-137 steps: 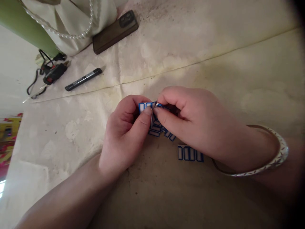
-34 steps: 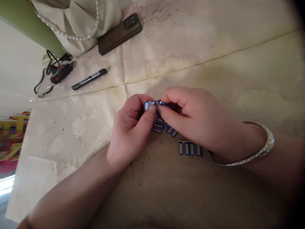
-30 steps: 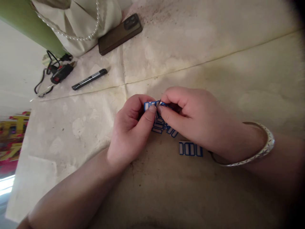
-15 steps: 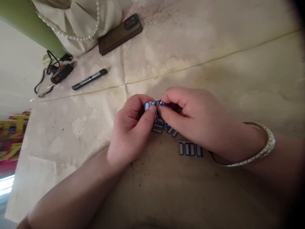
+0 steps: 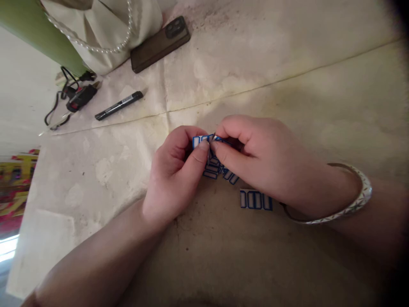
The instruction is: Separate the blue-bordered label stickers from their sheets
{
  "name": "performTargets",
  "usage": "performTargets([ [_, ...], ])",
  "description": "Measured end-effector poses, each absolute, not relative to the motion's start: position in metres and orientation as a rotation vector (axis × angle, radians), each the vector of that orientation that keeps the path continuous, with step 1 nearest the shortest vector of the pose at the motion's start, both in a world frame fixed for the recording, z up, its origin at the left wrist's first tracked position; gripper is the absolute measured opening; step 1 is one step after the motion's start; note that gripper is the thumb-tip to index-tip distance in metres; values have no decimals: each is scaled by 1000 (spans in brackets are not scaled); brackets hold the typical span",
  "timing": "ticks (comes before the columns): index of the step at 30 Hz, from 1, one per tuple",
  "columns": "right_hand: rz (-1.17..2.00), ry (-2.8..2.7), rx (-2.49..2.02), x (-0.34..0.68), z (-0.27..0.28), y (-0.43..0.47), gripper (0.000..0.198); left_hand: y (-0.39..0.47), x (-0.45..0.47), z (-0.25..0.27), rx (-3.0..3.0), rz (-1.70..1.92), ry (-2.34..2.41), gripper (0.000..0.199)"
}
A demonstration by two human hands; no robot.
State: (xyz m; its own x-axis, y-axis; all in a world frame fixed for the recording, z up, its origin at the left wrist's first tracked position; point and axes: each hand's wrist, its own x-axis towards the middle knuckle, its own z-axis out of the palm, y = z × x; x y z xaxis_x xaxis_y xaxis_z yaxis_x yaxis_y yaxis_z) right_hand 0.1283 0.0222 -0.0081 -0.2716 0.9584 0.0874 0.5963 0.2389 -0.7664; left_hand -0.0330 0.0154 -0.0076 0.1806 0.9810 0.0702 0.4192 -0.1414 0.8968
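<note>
Between thumb and bent fingers, my left hand (image 5: 175, 170) pinches a small piece of label sticker sheet (image 5: 197, 141), white with blue-outlined boxes. My right hand (image 5: 263, 157) is closed on the same piece from the other side, thumb and forefinger meeting at its edge. The fingertips of both hands almost touch, and they cover much of the sheet. More blue-outlined label pieces (image 5: 210, 175) lie on the table just below the thumbs, partly hidden. A separate label piece (image 5: 255, 200) rests flat under my right wrist, which wears a silver bangle (image 5: 353, 209).
On the stained, pale table cover (image 5: 230, 247), a black marker (image 5: 119, 105) lies at upper left. Behind it are a dark phone (image 5: 160, 44), a white bag (image 5: 108, 30) with a pearl strap, and a black-and-red device (image 5: 81, 98) with a cord. A table edge runs down the left.
</note>
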Motion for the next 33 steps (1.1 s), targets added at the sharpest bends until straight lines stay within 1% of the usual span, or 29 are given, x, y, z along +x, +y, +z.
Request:
performTargets([
  [33, 838, -1923, -1402, 128, -10, 22, 16, 17, -33, -10, 1694, 946, 1265, 6],
])
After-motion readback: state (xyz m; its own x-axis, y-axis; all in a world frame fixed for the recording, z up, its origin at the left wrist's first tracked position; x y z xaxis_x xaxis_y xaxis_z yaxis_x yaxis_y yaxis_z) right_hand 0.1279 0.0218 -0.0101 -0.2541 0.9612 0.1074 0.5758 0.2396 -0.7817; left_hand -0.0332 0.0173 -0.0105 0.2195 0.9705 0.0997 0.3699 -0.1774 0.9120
